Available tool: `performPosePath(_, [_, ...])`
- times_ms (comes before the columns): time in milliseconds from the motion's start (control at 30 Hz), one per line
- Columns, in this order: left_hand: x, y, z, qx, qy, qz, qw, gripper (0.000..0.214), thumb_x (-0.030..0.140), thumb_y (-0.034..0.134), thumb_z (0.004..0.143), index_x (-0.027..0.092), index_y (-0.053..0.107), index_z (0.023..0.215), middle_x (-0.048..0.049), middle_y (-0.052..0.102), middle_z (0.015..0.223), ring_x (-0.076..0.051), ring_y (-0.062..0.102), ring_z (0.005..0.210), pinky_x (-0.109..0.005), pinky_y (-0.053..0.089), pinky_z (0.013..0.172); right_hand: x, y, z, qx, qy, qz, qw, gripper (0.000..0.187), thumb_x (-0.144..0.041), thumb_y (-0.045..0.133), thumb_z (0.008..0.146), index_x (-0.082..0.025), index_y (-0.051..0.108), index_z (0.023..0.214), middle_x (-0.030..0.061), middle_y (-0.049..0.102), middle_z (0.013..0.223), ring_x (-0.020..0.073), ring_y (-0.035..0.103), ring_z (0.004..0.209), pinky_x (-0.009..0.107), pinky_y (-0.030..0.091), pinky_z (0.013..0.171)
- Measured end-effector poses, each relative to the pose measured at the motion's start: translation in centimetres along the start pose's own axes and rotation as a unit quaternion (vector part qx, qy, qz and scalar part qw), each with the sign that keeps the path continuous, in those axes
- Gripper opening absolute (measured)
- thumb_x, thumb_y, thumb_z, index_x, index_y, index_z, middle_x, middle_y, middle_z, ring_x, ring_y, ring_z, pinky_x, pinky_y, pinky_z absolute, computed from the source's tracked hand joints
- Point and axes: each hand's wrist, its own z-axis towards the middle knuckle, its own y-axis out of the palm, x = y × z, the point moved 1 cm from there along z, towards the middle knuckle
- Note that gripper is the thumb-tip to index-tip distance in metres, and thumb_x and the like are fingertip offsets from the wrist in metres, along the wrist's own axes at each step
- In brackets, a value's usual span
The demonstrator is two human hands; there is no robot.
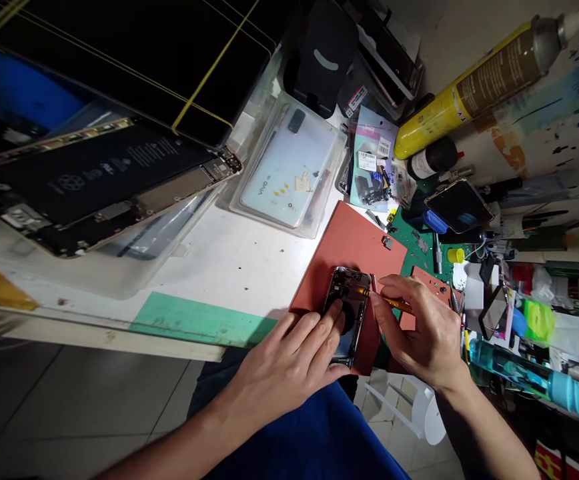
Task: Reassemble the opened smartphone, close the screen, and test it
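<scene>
An opened phone point(348, 293) lies on a red-brown mat point(349, 247) at the table's near edge. My left hand point(289, 363) rests on the phone's lower half, fingers pressed flat along it to hold it down. My right hand point(427, 330) pinches a thin orange-handled tool point(394, 304) whose tip meets the phone's right edge near the top. The lower part of the phone is hidden under my left fingers.
A white vivo phone back point(289, 167) in a clear tray sits behind the mat. An opened tablet point(94, 183) and black screens lie at left. A yellow spray can point(474, 80), small parts bags point(372, 163), a dark phone point(457, 203) and cluttered tools crowd the right side.
</scene>
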Motion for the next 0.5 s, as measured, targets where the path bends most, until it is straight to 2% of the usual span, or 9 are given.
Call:
performPosePath(133, [0.0,0.0,-0.1,-0.004,-0.001,-0.008,1.0,0.047,0.058,0.064,0.101,0.014,0.076,0.112,-0.0101,0.077,0.127,-0.025,0.066,0.109,-0.041,0.047,0.097,-0.3,-0.1,0.4,0.003,-0.012,-0.026,1.0,0.026,-0.01,0.063,0.101,-0.024,0.061,0.123,0.0015,0.076,0.092,0.0166,0.071,0.071,0.032,0.06,0.064])
performPosePath(233, [0.0,0.1,0.0,0.002,0.0,-0.015,1.0,0.046,0.057,0.063,0.101,0.014,0.076,0.11,-0.0092,0.078,0.121,-0.026,0.065,0.107,-0.041,0.046,0.095,-0.4,-0.2,0.7,-0.017,-0.033,-0.033,0.999,0.025,-0.011,0.063,0.101,-0.022,0.061,0.123,0.0024,0.075,0.09,0.017,0.068,0.072,0.034,0.059,0.068])
performPosePath(333, [-0.1,0.0,0.1,-0.002,0.002,-0.012,1.0,0.046,0.057,0.062,0.102,0.014,0.076,0.11,-0.0096,0.078,0.118,-0.025,0.065,0.103,-0.042,0.046,0.094,-0.3,-0.6,1.1,-0.063,-0.058,-0.039,0.996,0.025,-0.009,0.061,0.102,-0.02,0.061,0.124,0.0057,0.073,0.094,0.0191,0.066,0.078,0.037,0.057,0.074])
performPosePath(500, [-0.1,-0.2,0.2,-0.005,0.002,-0.01,1.0,0.046,0.058,0.061,0.102,0.014,0.075,0.11,-0.0104,0.077,0.116,-0.025,0.064,0.1,-0.041,0.045,0.092,0.0,-1.7,2.0,-0.16,-0.105,-0.006,0.982,0.037,0.001,0.052,0.098,-0.017,0.058,0.13,0.0112,0.071,0.108,0.0237,0.065,0.094,0.041,0.055,0.084])
